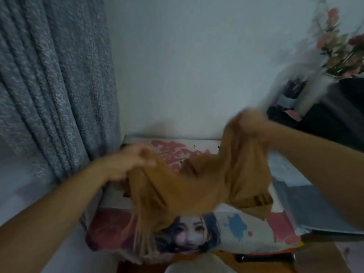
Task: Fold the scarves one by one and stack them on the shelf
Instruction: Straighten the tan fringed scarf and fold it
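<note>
A mustard-brown scarf (199,186) is hanging between two raised hands above a printed cloth surface (232,231). Its long axis is running from lower left to upper right, sagging in the middle. The left hand (134,164) is gripping the lower end, from which a fringe (141,233) is trailing down over the print. The right hand (250,123) is bunching the higher end in curled fingers. Both hands are smeared by motion blur, so individual fingers are hard to make out. A grey curtain (55,85) is hanging at left; blurred flowers (338,48) are standing at upper right, cut off by the frame edge.
</note>
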Action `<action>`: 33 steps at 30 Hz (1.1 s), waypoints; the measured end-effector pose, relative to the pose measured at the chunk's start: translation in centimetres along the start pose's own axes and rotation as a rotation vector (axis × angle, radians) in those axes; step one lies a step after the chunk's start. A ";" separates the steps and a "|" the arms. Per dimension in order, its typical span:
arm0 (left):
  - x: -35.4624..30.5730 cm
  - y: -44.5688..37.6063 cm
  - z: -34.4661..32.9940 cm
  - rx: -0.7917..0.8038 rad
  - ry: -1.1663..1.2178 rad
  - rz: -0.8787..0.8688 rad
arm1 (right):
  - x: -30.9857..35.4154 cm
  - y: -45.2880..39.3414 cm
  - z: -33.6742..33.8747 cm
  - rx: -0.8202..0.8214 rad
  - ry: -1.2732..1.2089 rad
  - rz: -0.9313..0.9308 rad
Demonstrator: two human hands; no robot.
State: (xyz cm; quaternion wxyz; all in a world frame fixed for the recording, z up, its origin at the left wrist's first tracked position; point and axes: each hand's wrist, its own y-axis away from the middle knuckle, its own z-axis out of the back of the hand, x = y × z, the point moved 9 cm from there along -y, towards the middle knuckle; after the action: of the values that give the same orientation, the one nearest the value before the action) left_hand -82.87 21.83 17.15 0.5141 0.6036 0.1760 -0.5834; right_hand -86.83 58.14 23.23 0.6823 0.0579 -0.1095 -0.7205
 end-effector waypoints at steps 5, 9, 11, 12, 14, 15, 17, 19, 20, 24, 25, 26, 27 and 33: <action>-4.8 0.4 8.1 -0.500 0.454 -0.199 | -2.9 -1.9 14.9 -0.494 -0.308 -0.098; 1.7 1.4 4.0 -0.513 0.425 -0.035 | -2.1 -0.6 8.6 -0.431 0.122 -0.143; 5.1 2.0 0.8 -0.489 0.465 0.049 | -2.9 1.3 2.3 -0.304 0.229 -0.175; 6.6 2.3 -0.9 -0.477 0.492 0.080 | -4.0 2.7 -1.1 -0.243 0.202 -0.228; 9.6 2.4 -4.6 -0.424 0.603 0.138 | -6.0 5.9 -6.8 -0.193 0.073 -0.362; 10.7 2.3 -6.5 -0.374 0.668 0.178 | -6.8 7.5 -9.6 -0.182 -0.049 -0.433; 12.1 2.3 -10.3 -0.266 0.760 0.246 | -7.0 11.2 -15.5 -0.166 -0.483 -0.577; 12.4 2.3 -12.9 -0.192 0.808 0.266 | -4.7 14.7 -20.7 -0.108 -1.069 -0.686; 12.3 2.3 -13.8 -0.155 0.816 0.271 | -3.1 16.0 -22.3 -0.042 -1.288 -0.702; 11.2 2.3 -15.5 -0.026 0.732 0.299 | -1.2 18.2 -22.6 0.172 -1.402 -0.678; 11.0 2.2 -15.2 -0.030 0.730 0.309 | -1.5 18.1 -21.3 0.187 -1.340 -0.659; 10.6 2.1 -15.0 -0.049 0.740 0.319 | -2.2 18.1 -19.4 0.174 -1.243 -0.647; 10.3 2.0 -14.6 -0.079 0.774 0.325 | -2.8 18.0 -17.1 0.137 -1.131 -0.622; 9.6 2.7 -11.6 -0.258 0.474 0.275 | 0.0 21.3 -3.3 -0.520 -0.948 -0.210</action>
State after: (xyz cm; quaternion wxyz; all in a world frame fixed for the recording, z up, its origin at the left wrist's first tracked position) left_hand -72.07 26.59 7.32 0.6054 0.6707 0.2805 -0.3240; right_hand -65.38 56.92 25.05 0.4745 -0.4327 -0.2170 -0.7352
